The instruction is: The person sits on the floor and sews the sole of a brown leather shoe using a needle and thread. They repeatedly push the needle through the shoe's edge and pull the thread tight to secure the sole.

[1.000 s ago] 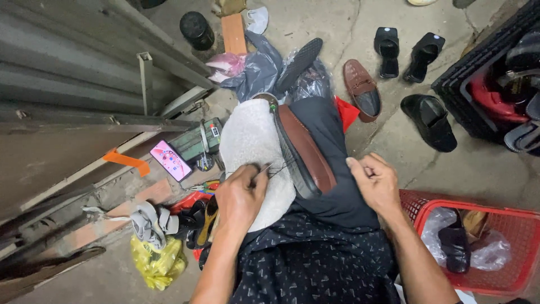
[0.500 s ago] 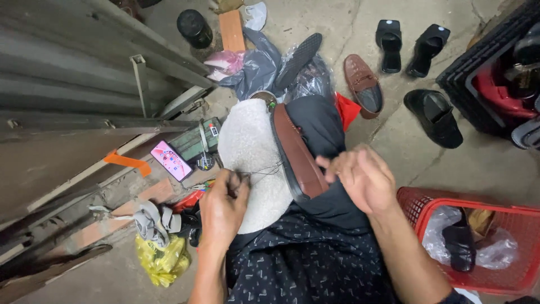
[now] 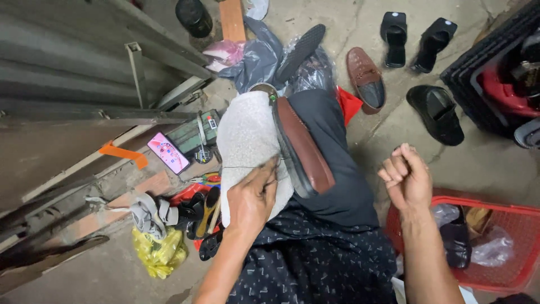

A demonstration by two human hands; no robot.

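Note:
A brown leather shoe (image 3: 304, 149) lies on its side on my lap, sole edge facing left, against a white towel (image 3: 244, 132) draped over my dark-trousered knee. My left hand (image 3: 253, 197) presses on the towel with its fingertips closed at the shoe's sole edge. A thin dark thread (image 3: 236, 167) runs across the towel to those fingers. My right hand (image 3: 406, 177) is raised to the right of the shoe, apart from it, fingers curled shut. Nothing shows in it.
A lit phone (image 3: 167, 152) leans by a green box at the left. Brushes and tools (image 3: 205, 211) and a yellow bag (image 3: 158, 253) lie below it. A brown loafer (image 3: 365, 79), black sandals (image 3: 436, 112) and a red basket (image 3: 506, 225) are to the right.
My right hand has left the shoe and pulled away to the right, closing into a fist. My left hand has slid up to the sole edge.

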